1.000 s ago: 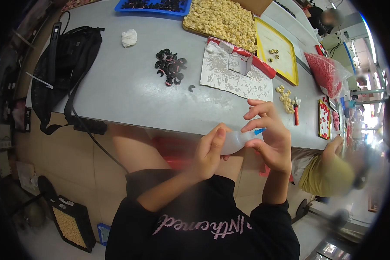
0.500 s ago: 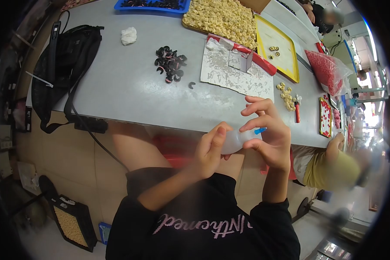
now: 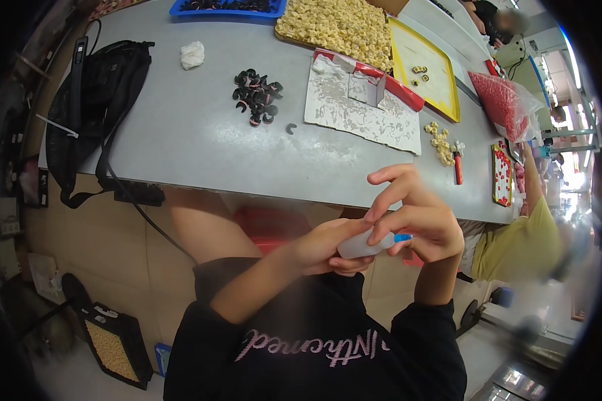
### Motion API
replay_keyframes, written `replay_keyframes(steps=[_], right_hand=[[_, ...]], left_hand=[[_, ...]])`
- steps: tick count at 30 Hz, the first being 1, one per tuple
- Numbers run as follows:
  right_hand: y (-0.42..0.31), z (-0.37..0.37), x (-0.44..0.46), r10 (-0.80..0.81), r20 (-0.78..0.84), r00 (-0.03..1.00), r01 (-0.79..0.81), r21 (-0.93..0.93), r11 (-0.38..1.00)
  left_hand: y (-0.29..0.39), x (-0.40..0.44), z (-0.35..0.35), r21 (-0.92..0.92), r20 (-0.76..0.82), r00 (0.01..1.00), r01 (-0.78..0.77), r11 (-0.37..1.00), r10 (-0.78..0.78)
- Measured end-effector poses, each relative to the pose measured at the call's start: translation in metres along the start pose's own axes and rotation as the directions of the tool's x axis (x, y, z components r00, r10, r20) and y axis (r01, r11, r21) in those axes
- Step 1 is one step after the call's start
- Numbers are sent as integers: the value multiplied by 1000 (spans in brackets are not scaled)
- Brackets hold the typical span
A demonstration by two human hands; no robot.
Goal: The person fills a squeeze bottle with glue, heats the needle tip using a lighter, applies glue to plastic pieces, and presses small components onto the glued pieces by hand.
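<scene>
From my end, I see the left hand (image 3: 328, 247) closed around a translucent white plastic squeeze bottle (image 3: 362, 246), held low before the person's body, just off the near edge of the grey worktop (image 3: 194, 147). The right hand (image 3: 418, 224) curls over the bottle's neck near its bright blue narrow tip (image 3: 402, 238); whether it grips or merely touches, I cannot tell. I judge the bottle work to be partway: it is in hand with its tip in place, but that tip meets no piece. Ahead and left of the hands, black curved pieces with pink edges (image 3: 255, 97) lie loose in a pile, so I read those as unhandled for now. Beyond the right hand, a loose cluster of pale yellow small pieces (image 3: 440, 144) also lies untouched. How many are finished, I cannot make out.
</scene>
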State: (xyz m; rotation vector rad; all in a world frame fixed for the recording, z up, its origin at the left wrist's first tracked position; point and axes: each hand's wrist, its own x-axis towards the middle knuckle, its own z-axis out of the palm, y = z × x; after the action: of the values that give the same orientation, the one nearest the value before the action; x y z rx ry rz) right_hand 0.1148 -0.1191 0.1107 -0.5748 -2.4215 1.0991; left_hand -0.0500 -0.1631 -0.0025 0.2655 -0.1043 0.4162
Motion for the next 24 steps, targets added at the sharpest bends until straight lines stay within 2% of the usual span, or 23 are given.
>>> replay_keyframes(steps=[1,2,4,7,10,14,18,22,24], right_hand=[[0,-1,1,-19,16,1000,19,9,1000],[0,-1,2,-38,31,999,37,18,999],[2,7,2,-6,-63,998,9,50,999],[0,10,0,41,-118,992,-30,99,995],[3,17,-3,92,-232,968,-54,164,985],[15,20,-11,44,-324,945,-25,61,998],[10,21,-9,104,-366,925,-86,65,994],[8,17,-10,108,-369,923,-140,-61,988],[4,16,-9,107,-354,929,-151,-98,984]], left_hand=[[0,0,-1,-40,57,998,41,998,-39],[0,1,1,13,-3,1000,18,1000,-18],[0,3,8,122,-120,992,-18,992,32],[4,-1,10,245,-130,976,-139,959,175],[-3,3,4,368,-222,940,-166,915,260],[-5,3,6,423,-351,898,-100,900,265],[-2,3,8,489,-356,883,-102,866,305],[0,2,8,562,-326,865,-148,814,383],[1,1,9,559,-322,872,-139,817,369]])
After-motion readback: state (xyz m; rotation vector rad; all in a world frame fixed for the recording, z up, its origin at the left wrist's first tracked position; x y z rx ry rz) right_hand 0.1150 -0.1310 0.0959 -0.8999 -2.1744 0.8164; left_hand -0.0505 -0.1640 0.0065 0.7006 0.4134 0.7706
